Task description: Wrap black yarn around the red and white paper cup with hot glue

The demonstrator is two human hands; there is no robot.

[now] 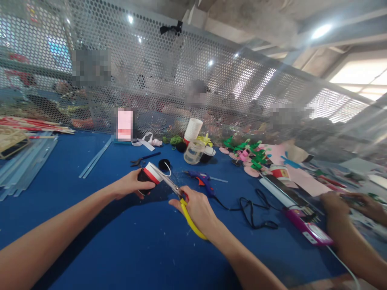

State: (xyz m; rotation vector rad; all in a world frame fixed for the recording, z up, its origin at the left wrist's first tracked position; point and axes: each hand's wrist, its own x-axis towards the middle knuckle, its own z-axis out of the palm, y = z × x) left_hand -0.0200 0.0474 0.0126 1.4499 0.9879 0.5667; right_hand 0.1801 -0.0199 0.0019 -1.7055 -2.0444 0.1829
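Holding the paper cup [150,175] in your left hand [130,184] just left of the glue gun [203,181], your right hand [198,209] clenches the scissors [177,193]; the blades could slip toward your fingers if the cup rolls.

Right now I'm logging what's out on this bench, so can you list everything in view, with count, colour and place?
paper cup: one, white, red and black, held over the table's middle
scissors: one pair, yellow handles, blades at the cup's rim
table: one, blue top
glue gun: one, blue, behind the scissors, black cord trailing right
clear jar: one, far centre
white cup: one, upside down behind the jar
paper flowers: several, green and pink, far right
mesh screen: one, grey, behind the table
co-worker's hands: two, right edge
left hand: holds the cup
right hand: holds the scissors
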